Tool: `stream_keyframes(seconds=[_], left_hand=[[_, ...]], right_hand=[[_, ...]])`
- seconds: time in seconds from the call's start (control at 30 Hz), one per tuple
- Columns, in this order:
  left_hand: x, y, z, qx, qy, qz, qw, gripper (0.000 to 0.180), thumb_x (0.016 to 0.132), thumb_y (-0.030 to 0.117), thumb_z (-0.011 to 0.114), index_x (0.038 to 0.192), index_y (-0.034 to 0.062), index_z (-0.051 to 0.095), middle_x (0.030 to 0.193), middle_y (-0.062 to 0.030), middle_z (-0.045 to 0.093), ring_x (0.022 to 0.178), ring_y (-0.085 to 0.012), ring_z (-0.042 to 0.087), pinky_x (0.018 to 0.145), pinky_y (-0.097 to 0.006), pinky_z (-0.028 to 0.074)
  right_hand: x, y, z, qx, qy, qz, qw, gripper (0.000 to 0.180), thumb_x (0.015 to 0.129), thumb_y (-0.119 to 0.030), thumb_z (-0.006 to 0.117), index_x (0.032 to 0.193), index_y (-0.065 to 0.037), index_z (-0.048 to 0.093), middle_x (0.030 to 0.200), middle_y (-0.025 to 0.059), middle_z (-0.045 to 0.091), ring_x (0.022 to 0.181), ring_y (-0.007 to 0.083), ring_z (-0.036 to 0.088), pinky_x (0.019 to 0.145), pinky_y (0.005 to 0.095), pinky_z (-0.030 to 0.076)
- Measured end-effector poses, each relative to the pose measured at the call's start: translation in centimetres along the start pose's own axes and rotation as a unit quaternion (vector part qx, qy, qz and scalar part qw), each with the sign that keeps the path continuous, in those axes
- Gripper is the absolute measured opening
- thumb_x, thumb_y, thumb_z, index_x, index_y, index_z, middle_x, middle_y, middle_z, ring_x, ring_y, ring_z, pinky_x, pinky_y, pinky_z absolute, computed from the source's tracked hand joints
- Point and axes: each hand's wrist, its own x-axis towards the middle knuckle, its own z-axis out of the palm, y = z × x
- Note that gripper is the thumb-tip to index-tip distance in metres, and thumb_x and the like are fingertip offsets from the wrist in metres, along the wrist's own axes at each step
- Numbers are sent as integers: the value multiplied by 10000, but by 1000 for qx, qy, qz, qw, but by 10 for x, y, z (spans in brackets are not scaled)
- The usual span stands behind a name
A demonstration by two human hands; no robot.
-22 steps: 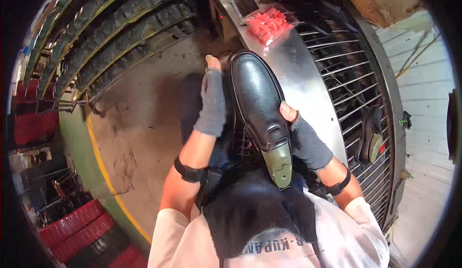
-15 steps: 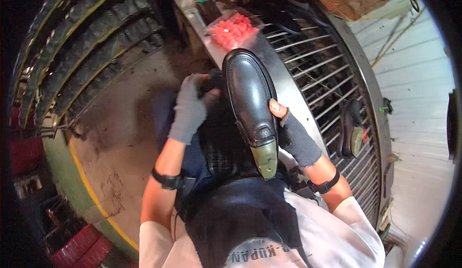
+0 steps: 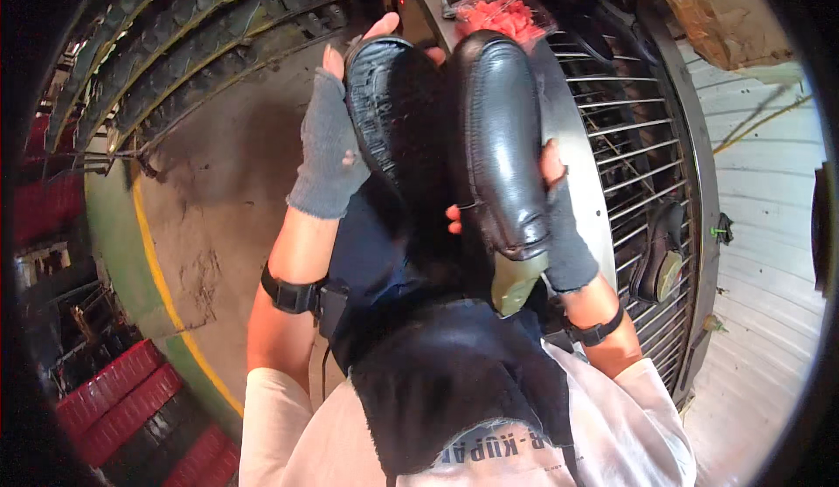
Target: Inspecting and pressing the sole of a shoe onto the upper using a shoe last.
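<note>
Head view shows the left hand (image 3: 332, 142), in a grey fingerless glove, curled around a black shoe sole (image 3: 389, 111) at about 11 o'clock. Just beside it, at 12 o'clock, the right hand (image 3: 559, 225) grips a black leather shoe (image 3: 500, 137) on a green last (image 3: 516, 281), before a wire rack (image 3: 629, 146).

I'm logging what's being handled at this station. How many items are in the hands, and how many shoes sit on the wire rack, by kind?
Black leather shoe on a green last, right hand: 1
Black sole piece, left hand: 1
Shoe on the wire rack: 1
Total: 3
</note>
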Motion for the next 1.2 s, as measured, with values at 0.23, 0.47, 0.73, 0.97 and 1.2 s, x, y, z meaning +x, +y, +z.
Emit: stream_keyframes(seconds=[0.23, 0.47, 0.73, 0.97, 1.2], left_hand=[[-5, 1, 4, 52, -43, -3, 998, 661, 1147, 507, 285, 1642, 70, 326, 1421, -302, 619, 1191, -329, 694, 1006, -427, 609], [-7, 4, 10, 117, -57, 3, 992, 674, 1148, 515, 272, 1644, 61, 318, 1437, -286, 616, 1173, -301, 706, 1002, -413, 613], [-11, 5, 15, 142, -91, 2, 986, 761, 1122, 591, 308, 1640, 32, 325, 1439, -250, 627, 1201, -278, 694, 1019, -395, 602], [-28, 16, 33, 166, 15, -43, 985, 1028, 926, 687, 686, 1602, -25, 383, 1439, -210, 631, 1252, -255, 665, 1111, -382, 525], [-76, 32, 45, 317, 126, 90, 936, 1354, 613, 415, 1027, 1662, 46, 255, 1406, -110, 617, 1264, -221, 623, 1132, -374, 482]], right_hand=[[11, 29, 26, -156, 57, -71, 984, 934, 998, -739, 516, 1493, 53, 480, 1354, 229, 662, 1141, 293, 726, 1017, 414, 604], [14, 22, 35, -180, 36, -56, 981, 912, 1011, -725, 509, 1459, 70, 508, 1320, 231, 681, 1129, 285, 733, 991, 399, 615], [12, 19, 36, -192, 42, -71, 978, 929, 1007, -733, 509, 1461, 78, 493, 1302, 234, 685, 1112, 286, 740, 967, 401, 628], [7, 21, 26, -194, 29, -61, 979, 927, 998, -735, 530, 1449, 76, 507, 1310, 231, 684, 1129, 295, 733, 984, 414, 619], [1, 16, 64, -365, 38, -85, 926, 684, 1065, -595, 557, 1069, 64, 741, 873, 68, 726, 837, 143, 659, 715, 306, 532]])
